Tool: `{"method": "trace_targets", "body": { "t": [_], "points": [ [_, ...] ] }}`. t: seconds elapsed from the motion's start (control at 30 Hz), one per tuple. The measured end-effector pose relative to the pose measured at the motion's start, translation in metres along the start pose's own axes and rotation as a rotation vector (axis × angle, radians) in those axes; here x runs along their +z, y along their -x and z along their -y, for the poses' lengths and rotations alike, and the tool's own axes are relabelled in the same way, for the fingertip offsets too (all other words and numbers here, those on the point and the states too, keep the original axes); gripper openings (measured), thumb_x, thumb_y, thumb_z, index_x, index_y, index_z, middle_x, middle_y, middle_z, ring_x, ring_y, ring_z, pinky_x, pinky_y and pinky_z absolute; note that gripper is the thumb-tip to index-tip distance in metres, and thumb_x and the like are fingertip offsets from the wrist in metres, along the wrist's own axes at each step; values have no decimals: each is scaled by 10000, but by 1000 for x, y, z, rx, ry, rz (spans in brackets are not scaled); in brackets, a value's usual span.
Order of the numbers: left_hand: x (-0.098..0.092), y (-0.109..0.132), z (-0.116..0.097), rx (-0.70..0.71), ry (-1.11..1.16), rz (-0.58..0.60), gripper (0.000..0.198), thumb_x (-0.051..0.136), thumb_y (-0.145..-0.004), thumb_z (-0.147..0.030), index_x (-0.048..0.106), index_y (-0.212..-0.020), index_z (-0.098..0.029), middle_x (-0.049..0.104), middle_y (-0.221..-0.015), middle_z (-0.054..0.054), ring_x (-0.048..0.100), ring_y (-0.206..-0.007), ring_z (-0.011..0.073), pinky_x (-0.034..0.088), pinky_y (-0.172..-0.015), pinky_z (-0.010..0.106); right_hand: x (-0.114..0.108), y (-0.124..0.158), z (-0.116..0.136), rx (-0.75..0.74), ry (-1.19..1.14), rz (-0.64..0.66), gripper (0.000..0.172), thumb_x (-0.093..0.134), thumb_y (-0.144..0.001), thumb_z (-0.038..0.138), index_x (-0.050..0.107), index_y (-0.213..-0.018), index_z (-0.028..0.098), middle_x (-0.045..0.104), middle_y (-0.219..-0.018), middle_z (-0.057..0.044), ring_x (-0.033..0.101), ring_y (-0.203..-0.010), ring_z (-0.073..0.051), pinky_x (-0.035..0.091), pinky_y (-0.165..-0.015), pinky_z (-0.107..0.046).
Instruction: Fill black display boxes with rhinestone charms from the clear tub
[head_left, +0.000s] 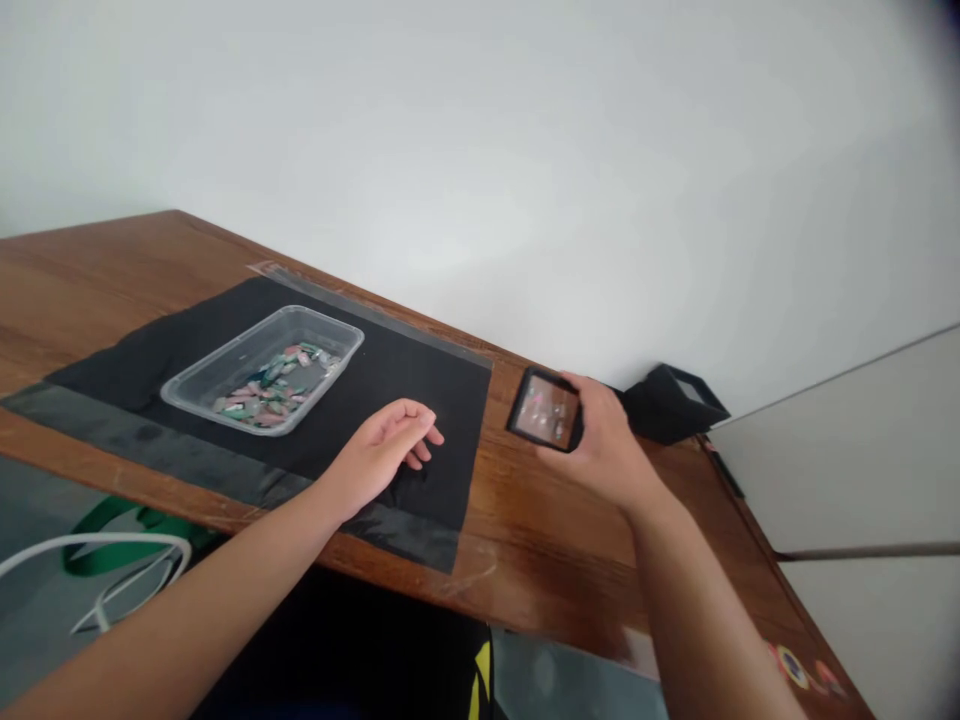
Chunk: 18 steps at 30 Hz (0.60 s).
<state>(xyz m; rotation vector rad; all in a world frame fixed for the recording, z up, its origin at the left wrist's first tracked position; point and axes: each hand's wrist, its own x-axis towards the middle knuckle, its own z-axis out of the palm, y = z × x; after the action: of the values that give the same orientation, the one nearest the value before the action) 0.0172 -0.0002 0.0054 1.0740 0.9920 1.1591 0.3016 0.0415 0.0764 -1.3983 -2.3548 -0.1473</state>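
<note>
My right hand (pixel 607 450) is closed around a small black square box (pixel 546 410) with pinkish pieces inside, held just above the wooden table (pixel 90 270). My left hand (pixel 382 450) rests on the black cloth mat (pixel 405 380), fingers loosely stretched and holding nothing. On the mat, left of that hand, stands a clear plastic tray (pixel 225 360) containing several small pink, green and grey pieces (pixel 274 390).
A second black box (pixel 671 400) sits by the white wall behind my right hand. A clear plastic sheet (pixel 420 325) lies along the mat's far edge. A green and white strap (pixel 112 550) hangs below the table's near edge. Round stickers (pixel 795 665) mark the right corner.
</note>
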Motion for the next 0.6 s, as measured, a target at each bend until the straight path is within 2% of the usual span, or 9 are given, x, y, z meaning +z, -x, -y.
{"method": "trace_targets", "body": {
  "t": [0.1, 0.17, 0.27, 0.33, 0.4, 0.5, 0.6],
  "points": [
    [0, 2, 1, 2, -54, 66, 446, 671, -847, -595, 618, -971, -169, 712, -888, 53, 597, -738, 149, 468, -665, 281, -22, 10, -60, 67, 184, -42, 852, 727, -704, 480, 422, -1403, 100, 570, -1293, -257, 542, -1233, -456, 443, -1033, -613],
    [0, 4, 2, 27, -82, 103, 398, 687, -854, -554, 627, -964, -176, 716, -864, 44, 602, -750, 149, 464, -685, 278, -41, 15, -93, 37, 372, -105, 837, 715, -719, 463, 412, -1405, 92, 551, -1306, -280, 470, -1296, -501, 372, -1074, -633],
    [-1, 6, 3, 119, -106, 79, 306, 689, -879, -485, 635, -929, -187, 703, -806, 20, 611, -757, 145, 457, -721, 275, -66, 19, -129, 31, 530, -131, 786, 686, -777, 455, 392, -1414, 100, 554, -1288, -282, 409, -1357, -500, 325, -1110, -587],
    [-2, 7, 4, 162, -115, 55, 257, 682, -893, -446, 637, -918, -194, 697, -791, 11, 616, -760, 145, 454, -731, 275, -74, 18, -144, 63, 563, -113, 802, 682, -751, 438, 376, -1419, 115, 515, -1345, -285, 359, -1388, -505, 308, -1108, -597],
    [-3, 7, 4, 163, -135, 56, 224, 676, -897, -417, 639, -914, -197, 699, -794, 10, 619, -761, 148, 455, -732, 279, -73, 16, -153, 112, 593, -26, 850, 715, -678, 422, 391, -1406, 125, 441, -1435, -283, 294, -1420, -521, 284, -1108, -623],
    [-2, 7, 5, 142, -192, 77, 196, 661, -896, -392, 641, -899, -197, 700, -792, 12, 619, -755, 152, 456, -732, 286, -62, 12, -158, 127, 649, 129, 866, 746, -617, 400, 440, -1391, 164, 330, -1542, -236, 214, -1467, -502, 231, -1136, -617],
    [-1, 7, 5, 129, -245, 85, 190, 639, -894, -387, 638, -893, -197, 700, -785, 16, 617, -749, 158, 453, -725, 292, -49, 4, -157, 120, 674, 202, 848, 757, -626, 412, 473, -1398, 205, 269, -1584, -198, 200, -1474, -472, 218, -1138, -593]
  ]
}}
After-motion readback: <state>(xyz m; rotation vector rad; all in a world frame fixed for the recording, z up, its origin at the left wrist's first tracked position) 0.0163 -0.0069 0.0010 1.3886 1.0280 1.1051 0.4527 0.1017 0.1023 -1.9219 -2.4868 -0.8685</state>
